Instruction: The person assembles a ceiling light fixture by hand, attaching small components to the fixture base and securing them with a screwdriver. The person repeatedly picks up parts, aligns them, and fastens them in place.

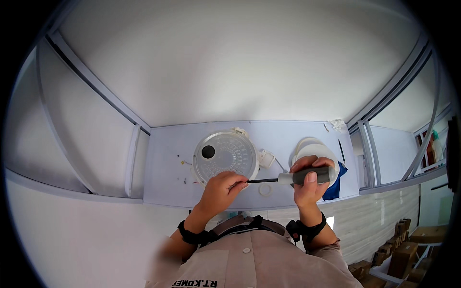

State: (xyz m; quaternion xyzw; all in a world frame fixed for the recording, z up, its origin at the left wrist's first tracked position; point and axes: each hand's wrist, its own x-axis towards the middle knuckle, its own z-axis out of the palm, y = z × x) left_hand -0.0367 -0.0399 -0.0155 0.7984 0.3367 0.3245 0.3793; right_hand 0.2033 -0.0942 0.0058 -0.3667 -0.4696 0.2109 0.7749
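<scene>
My right hand (306, 191) is closed around the grey handle of a screwdriver (263, 181), held level above the table's front part. The dark shaft points left. At its tip my left hand (222, 187) pinches with thumb and forefinger; whether a small screw sits between them is hidden. Just beyond my left hand lies a round silver-grey plate (230, 150) with a pale rim, a black round patch (208, 151) and curved rows of markings. A small white boxy part (266, 158) sits at its right edge. Beyond my right hand is a white round cover (307, 150), partly covered by the hand.
A blue cloth (334, 186) lies at the right table (163, 144) edge, near a thin black rod (341, 150) and crumpled white paper (337, 125). A white ring (265, 190) rests near the front edge. Several tiny parts (185, 181) are scattered left of the plate. Cardboard boxes (402, 259) stand lower right.
</scene>
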